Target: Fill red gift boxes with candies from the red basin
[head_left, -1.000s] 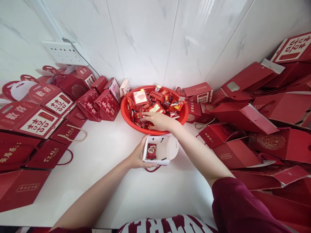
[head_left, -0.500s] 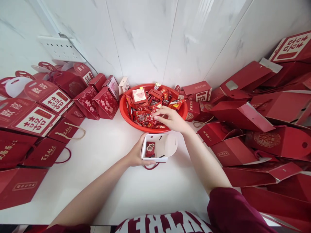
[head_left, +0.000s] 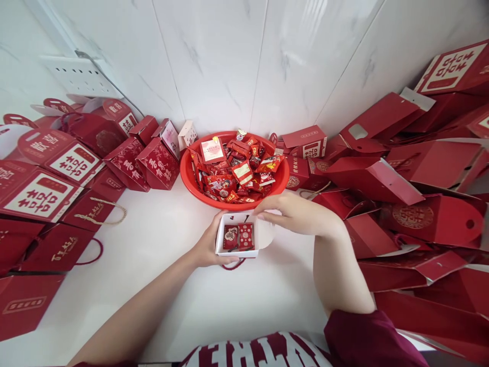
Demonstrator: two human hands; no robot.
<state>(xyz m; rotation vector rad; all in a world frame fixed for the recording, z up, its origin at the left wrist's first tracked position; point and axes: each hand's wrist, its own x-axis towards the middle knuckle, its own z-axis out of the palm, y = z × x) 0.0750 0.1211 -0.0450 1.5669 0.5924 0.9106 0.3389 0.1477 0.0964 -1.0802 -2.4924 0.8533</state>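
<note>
My left hand point(head_left: 209, 244) is closed around the left side of a small open gift box point(head_left: 219, 244), white inside. In the box lie a dark red packet with a pale figure point(head_left: 230, 235) and a red packet with pale dots point(head_left: 246, 235), side by side. At the box's upper right corner is my right hand point(head_left: 292, 211), its fingertips on the rounded white flap point(head_left: 266, 234). A dark red cord point(head_left: 234, 266) shows below the box. Just behind stands a red basin point(head_left: 187, 178) filled with wrapped sweets point(head_left: 221, 183).
Red gift boxes point(head_left: 46, 188) are stacked on the left, some with rope handles. A larger heap of red boxes point(head_left: 412, 214) lies on the right. A power strip point(head_left: 80, 76) with a cable is at the marbled wall point(head_left: 217, 61). Everything stands on a white table point(head_left: 160, 295).
My right hand has moved from the sweets in the basin to the box flap. A second packet, red with dots, now lies in the box. The view has shifted slightly.
</note>
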